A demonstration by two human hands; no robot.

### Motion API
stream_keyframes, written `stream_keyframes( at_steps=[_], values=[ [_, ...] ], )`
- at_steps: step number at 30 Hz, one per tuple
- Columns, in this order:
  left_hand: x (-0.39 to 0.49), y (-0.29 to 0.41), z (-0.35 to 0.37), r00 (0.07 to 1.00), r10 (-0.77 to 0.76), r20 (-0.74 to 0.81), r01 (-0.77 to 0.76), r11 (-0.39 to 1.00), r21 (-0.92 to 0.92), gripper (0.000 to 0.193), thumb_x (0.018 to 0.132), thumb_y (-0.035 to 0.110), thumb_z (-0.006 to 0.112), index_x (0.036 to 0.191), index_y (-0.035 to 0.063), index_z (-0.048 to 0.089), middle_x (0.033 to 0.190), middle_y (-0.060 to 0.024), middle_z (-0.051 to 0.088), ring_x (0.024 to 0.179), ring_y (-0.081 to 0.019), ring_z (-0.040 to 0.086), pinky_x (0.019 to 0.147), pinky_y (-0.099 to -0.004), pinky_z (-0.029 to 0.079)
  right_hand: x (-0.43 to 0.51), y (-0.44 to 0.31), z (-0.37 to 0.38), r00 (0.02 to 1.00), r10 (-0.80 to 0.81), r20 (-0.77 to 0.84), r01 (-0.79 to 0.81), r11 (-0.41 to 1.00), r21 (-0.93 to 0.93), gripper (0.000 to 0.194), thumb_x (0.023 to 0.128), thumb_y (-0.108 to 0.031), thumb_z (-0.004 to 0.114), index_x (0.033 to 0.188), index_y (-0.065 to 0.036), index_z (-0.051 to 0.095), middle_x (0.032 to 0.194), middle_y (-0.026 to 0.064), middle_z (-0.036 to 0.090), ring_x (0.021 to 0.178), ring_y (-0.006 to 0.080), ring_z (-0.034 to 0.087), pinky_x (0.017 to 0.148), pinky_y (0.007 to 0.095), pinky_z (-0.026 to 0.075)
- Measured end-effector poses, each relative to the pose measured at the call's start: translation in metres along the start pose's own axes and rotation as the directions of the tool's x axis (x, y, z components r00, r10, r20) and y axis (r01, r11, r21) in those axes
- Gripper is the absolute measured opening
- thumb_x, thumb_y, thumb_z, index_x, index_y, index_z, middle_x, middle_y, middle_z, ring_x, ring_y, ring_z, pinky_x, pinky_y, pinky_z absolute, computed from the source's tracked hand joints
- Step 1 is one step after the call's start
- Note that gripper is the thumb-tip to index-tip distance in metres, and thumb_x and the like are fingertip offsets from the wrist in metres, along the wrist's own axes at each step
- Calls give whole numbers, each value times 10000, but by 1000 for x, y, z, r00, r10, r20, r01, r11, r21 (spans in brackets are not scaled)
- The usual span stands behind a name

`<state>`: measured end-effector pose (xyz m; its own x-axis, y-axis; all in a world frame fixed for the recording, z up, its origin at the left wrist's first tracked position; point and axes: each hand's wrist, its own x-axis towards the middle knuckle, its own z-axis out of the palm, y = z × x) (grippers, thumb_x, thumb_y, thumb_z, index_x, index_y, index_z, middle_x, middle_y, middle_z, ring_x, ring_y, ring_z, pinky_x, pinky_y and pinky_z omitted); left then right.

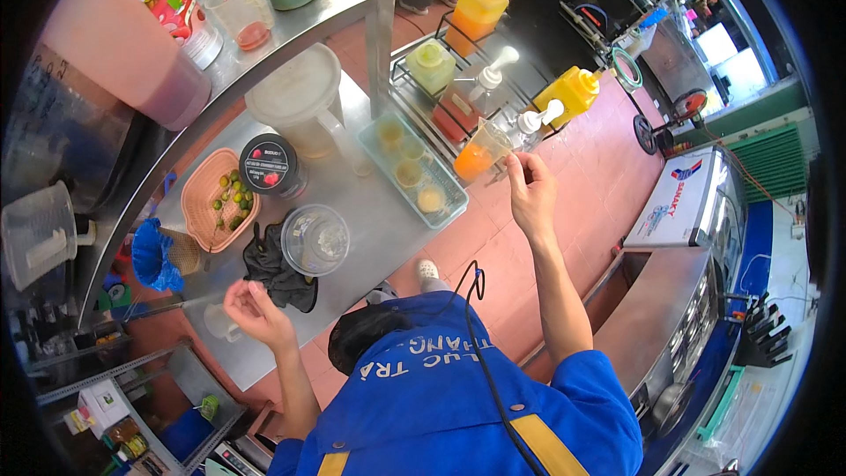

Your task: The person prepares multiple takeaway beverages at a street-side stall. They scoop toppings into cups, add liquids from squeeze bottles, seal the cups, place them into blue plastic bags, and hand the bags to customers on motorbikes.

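My right hand [534, 201] pinches the rim of a small clear plastic cup [480, 151] with orange liquid, held tilted in front of the bottle rack. Hanging over the steel table [370, 248], my left hand [259, 317] is empty, its fingers loosely curled and apart. Near it are a crumpled black cloth [279, 272] and a clear plastic cup [221, 322]. Beside the cloth is a round clear plastic tub [316, 240]. A pale green basket [451, 211] at the table's edge holds several small cups.
A wire rack [400, 82] carries several bottles, among them a yellow squeeze bottle [574, 94]. Farther left are a lidded pitcher [294, 96], a black-lidded jar [271, 165] and a pink basket of small green citrus fruits [232, 201]. A raised steel shelf [218, 89] borders the table.
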<state>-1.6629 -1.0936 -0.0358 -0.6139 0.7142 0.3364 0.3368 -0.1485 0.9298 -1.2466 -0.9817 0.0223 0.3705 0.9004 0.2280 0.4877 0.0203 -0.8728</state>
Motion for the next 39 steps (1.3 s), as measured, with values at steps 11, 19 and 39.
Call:
stream_keyframes(
  at_steps=[11,19,39],
  values=[
    [-14,173,156,784,277,555,-167,956,-241,456,847,92,815,1264,25,643,1148,-130,707,1020,-246,692,900,-365,547,32,-107,-45,913,-345,219,287,922,259,109,990,-109,690,964,-6,714,771,25,682,633,56,578,571,259,447],
    [-58,146,211,877,234,419,-122,953,-277,639,774,96,913,1297,-7,562,1207,-138,678,1067,-231,677,946,-375,547,-18,-97,-37,763,-642,73,643,766,12,101,879,-87,753,908,-60,660,760,84,584,629,270,622,553,385,499],
    [-99,96,250,912,228,341,-256,966,40,548,713,211,946,1120,-20,661,1073,-173,659,1020,-353,638,928,-451,498,-22,-32,-37,915,-397,73,372,899,228,124,910,-106,730,853,-25,654,768,118,621,660,294,651,577,385,514]
  ],
)
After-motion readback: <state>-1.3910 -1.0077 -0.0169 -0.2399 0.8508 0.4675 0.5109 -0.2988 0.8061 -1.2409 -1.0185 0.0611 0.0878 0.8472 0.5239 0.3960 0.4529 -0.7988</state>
